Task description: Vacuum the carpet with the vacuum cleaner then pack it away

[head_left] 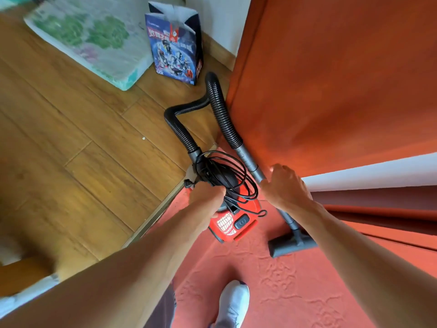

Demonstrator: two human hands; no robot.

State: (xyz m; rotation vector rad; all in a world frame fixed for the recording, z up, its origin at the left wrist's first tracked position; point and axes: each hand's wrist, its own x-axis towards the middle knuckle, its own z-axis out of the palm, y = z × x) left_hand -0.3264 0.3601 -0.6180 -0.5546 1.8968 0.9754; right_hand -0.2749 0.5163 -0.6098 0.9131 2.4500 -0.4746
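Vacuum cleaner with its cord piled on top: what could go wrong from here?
The loose cord coils in the left hand could slip off the red vacuum body and snag.
The black hose loops across the floor near the paper bag; pulling the wand in the right hand may knock the bag over.

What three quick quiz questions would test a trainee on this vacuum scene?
1. True or false: the floor head rests on the wooden floor.
2. Which hand grips the coiled cord? A) left hand B) right hand
3. Fill in: the right hand holds the vacuum's grey ____.
Key: 1 false, it sits on the red carpet; 2 A; 3 wand.
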